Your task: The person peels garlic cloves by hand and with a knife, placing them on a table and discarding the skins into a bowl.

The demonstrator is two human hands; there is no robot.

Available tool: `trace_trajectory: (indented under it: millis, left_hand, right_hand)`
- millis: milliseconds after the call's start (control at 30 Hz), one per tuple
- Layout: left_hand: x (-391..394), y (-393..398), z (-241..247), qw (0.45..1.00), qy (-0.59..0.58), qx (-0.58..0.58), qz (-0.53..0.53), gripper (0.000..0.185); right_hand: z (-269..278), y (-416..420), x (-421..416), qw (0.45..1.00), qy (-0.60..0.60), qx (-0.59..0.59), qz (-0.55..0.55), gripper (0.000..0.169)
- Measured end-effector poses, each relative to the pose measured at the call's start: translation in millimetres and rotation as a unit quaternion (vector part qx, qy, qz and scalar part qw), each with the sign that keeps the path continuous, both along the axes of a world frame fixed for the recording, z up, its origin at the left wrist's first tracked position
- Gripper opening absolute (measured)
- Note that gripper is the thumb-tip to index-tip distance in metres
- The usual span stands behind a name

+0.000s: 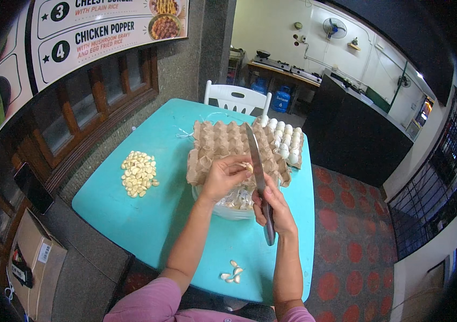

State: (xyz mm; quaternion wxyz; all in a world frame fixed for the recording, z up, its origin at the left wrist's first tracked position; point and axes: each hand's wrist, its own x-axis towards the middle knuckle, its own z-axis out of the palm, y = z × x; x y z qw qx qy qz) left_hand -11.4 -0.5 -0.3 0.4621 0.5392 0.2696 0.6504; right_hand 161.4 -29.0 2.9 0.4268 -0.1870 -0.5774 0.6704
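Pinched between the fingers of my left hand [224, 177] is a garlic clove [249, 167] with some skin on it. My right hand [274, 205] grips the dark handle of a kitchen knife [256, 153], its blade pointing away from me and close beside the clove. Below both hands stands a clear plastic bowl [232, 212] holding garlic skins [234, 199]. A pile of peeled garlic cloves [138, 174] lies on the left of the turquoise table [132, 225]. Near the front edge lie several unpeeled cloves [234, 272].
Empty cardboard egg trays [220, 139] sit just behind the bowl, partly over it. At the back right a tray holds several white eggs [287, 135]. A white plastic chair [236, 96] stands beyond the table. Left are a phone [33, 188] and a cardboard box [37, 261].
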Motion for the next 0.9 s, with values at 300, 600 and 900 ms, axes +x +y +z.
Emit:
trace_trajectory:
  millis: [300, 600, 900]
  left_hand:
    - [3.2, 1.0, 2.0, 0.998, 0.033, 0.054, 0.011, 0.048]
    - [4.6, -2.1, 4.9, 0.997, 0.034, 0.051, 0.045, 0.045]
    - [3.7, -2.0, 5.9, 0.998, 0.016, 0.046, 0.027, 0.044]
  right_hand:
    - [0.6, 0.3, 0.9, 1.000, 0.008, -0.023, 0.007, 0.054]
    - [-1.8, 0.1, 0.9, 0.999, 0.023, -0.029, 0.020, 0.054]
    - [-1.8, 1.4, 1.1, 0.998, 0.031, -0.039, 0.025, 0.052]
